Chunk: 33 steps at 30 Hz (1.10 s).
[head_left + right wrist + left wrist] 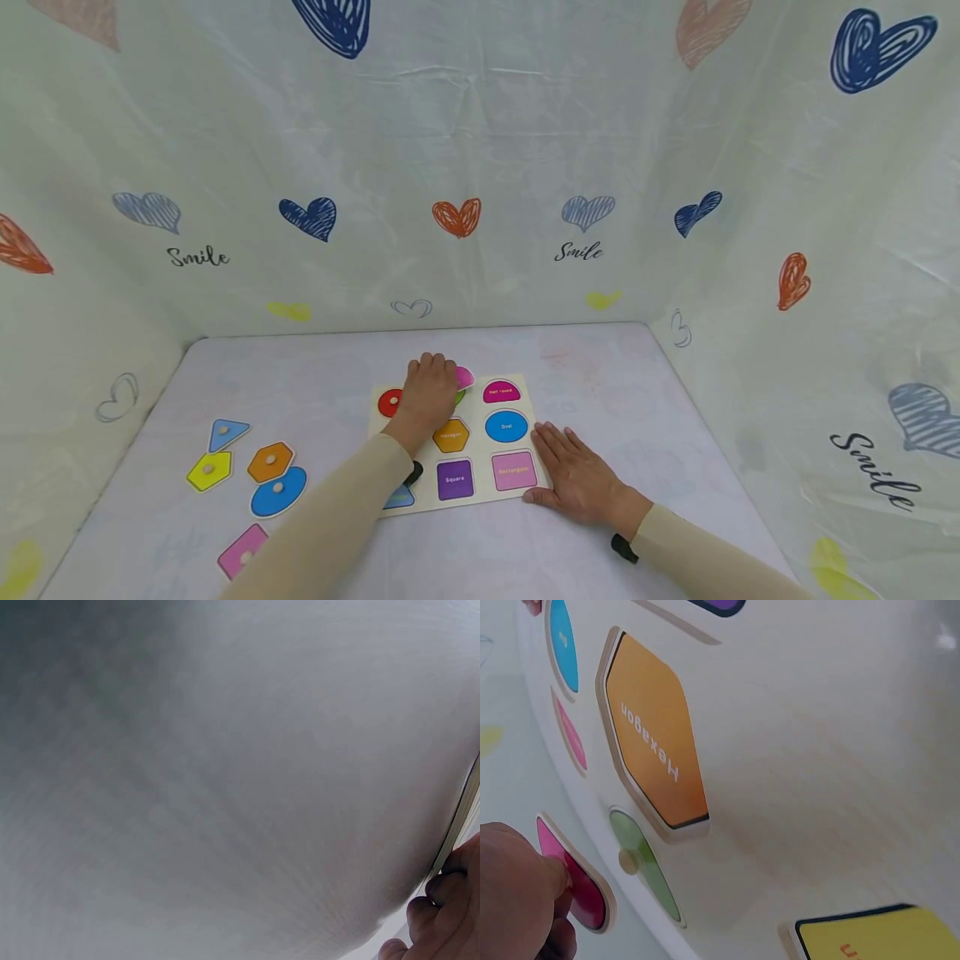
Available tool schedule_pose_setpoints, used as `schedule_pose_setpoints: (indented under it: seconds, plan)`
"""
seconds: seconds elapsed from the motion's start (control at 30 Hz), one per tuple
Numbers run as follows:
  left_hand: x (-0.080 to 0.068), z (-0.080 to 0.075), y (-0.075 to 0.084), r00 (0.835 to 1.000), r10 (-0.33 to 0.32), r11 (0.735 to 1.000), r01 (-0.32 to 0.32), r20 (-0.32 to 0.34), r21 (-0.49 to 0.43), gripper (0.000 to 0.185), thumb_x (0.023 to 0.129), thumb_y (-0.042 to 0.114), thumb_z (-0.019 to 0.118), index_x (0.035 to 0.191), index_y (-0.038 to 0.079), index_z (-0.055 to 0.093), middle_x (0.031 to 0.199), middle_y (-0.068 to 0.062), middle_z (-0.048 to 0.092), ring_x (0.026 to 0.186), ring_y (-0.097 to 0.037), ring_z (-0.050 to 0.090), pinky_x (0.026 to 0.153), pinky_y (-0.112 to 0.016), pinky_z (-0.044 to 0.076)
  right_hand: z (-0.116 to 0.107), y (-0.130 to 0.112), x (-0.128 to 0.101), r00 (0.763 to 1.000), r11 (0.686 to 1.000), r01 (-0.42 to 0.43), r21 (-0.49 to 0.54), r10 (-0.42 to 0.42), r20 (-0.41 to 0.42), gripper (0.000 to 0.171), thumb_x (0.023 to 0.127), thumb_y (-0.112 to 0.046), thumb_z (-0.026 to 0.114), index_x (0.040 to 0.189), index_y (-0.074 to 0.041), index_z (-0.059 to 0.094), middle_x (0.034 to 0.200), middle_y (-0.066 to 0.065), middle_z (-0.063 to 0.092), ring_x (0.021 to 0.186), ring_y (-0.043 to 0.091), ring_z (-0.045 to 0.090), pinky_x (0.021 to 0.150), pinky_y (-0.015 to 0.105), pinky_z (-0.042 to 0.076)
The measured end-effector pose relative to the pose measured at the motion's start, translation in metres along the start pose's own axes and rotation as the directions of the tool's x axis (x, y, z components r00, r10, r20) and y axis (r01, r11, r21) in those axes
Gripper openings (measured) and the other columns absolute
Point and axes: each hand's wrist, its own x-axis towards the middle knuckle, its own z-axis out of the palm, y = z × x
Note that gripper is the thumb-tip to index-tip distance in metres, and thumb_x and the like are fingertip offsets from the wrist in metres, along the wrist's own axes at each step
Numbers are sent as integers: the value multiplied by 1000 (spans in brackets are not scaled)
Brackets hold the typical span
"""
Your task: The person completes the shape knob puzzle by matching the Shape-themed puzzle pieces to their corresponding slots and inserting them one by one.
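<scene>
The pink piece sits at the far edge of the puzzle board, half over its rim, and my left hand has its curled fingers closed on it. From my left wrist I see that same pink piece under my fingertips, with a green piece and its small wooden knob just beside it, still lying in the board.

My hand covers most of the green piece in the head view, and my forearm crosses the board's near-left corner, hiding part of the blue triangle slot there. The orange hexagon slot, blue oval slot, purple square slot and pink rectangle slot show plainly, as does a red circle piece.

My right hand lies flat with fingers spread, pressing the table against the board's right edge.

Well off to the left lie loose pieces: a blue triangle, yellow pentagon, orange hexagon, blue oval and pink rectangle.
</scene>
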Motion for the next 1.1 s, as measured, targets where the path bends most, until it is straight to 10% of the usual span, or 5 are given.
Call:
schedule_pose_setpoints:
  seconds: [1.1]
  plan:
    - [22, 18, 43, 998, 55, 997, -53, 32, -52, 40, 100, 30, 73, 127, 1, 64, 112, -14, 63, 108, -28, 53, 98, -42, 50, 0, 2, 1, 1000, 999, -13, 45, 12, 18, 104, 96, -81, 42, 166, -5, 27, 173, 9, 29, 161, 30, 25, 130, 51, 22]
